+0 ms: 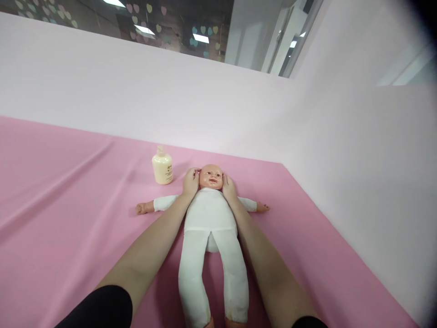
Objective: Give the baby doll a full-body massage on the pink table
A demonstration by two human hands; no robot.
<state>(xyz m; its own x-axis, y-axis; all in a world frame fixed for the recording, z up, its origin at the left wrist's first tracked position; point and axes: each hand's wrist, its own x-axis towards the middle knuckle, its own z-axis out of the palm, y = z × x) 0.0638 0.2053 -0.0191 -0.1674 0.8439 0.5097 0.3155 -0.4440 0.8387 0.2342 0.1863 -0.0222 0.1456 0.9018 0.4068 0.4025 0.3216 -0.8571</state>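
At doll head (210, 176): left hand (190, 182) and right hand (228, 187) cupped flat against either side, fingers spread along temples, grip pressing head from both sides, nothing pinched. Between both forearms: doll body (210, 214) in white suit, lying face up, arms out sideways, legs pointing toward person. Left of left hand, near: cream lotion bottle (162, 167), upright. Beneath all: pink sheet (61, 205). Beyond: pale pink wall (136, 91).

A baby doll (211, 214) is laid on its back on the sheet (68, 218); a lotion bottle (162, 167) is stood left of its head, near the wall (136, 100) behind.
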